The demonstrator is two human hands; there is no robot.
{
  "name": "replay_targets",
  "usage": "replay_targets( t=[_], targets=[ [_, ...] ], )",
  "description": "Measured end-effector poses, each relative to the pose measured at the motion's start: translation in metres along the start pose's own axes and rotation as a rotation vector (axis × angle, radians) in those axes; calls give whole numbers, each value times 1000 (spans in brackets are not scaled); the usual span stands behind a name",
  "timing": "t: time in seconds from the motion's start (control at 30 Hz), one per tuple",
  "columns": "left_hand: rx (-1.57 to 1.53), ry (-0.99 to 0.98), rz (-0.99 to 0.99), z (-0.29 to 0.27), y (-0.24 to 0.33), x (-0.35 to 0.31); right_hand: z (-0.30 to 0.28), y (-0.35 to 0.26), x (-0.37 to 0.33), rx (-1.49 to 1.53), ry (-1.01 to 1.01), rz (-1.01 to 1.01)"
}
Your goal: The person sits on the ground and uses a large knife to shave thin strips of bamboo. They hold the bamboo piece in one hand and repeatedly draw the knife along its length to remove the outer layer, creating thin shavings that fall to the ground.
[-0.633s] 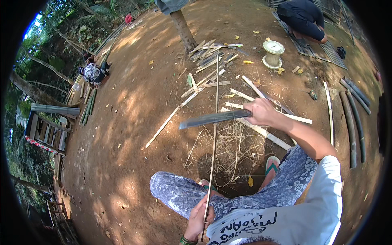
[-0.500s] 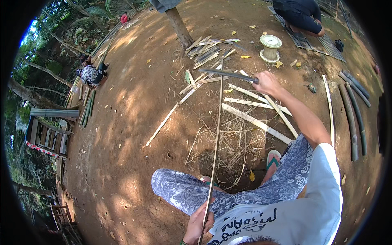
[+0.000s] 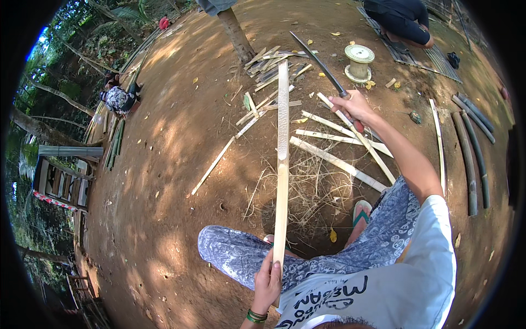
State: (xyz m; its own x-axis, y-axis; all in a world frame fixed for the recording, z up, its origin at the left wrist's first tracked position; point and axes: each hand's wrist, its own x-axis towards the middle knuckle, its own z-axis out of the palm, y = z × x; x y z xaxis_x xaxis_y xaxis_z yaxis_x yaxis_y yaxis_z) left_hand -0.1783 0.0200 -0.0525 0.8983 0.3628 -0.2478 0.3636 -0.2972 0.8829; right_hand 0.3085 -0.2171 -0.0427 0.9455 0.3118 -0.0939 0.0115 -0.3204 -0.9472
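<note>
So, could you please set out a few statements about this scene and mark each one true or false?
1. The left hand holds a pale strip. True.
2. The right hand grips a long-bladed knife. True.
3. The knife's blade lies across the pale strip. False: in this view the blade shows clear of the strip.
4. The round spool lies tipped on its side. False: the spool stands upright on the ground.
5. The sandal on the right foot has a green strap. True.
</note>
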Motion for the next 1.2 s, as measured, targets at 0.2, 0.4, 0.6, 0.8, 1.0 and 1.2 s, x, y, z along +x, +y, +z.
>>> replay_targets(
  t=[0.2,0.4,0.6,0.8,1.0,1.2],
  targets=[
    [189,52,172,8,24,19,79,-49,-57,500,-156,-128],
    [-157,-236,-67,-15,22,51,98,-68,-74,604,20,-120],
    [-438,-278,-25,3,88,118,118,-72,-82,548,39,-165],
    [-360,-223,30,16,117,156,99,-65,-78,73,193,-546],
    [-287,-140,17,19,129,168,97,-49,-100,-393,93,-781],
    [-97,-6,153,28,139,157,98,-49,-103,-617,-31,-802]
  ],
)
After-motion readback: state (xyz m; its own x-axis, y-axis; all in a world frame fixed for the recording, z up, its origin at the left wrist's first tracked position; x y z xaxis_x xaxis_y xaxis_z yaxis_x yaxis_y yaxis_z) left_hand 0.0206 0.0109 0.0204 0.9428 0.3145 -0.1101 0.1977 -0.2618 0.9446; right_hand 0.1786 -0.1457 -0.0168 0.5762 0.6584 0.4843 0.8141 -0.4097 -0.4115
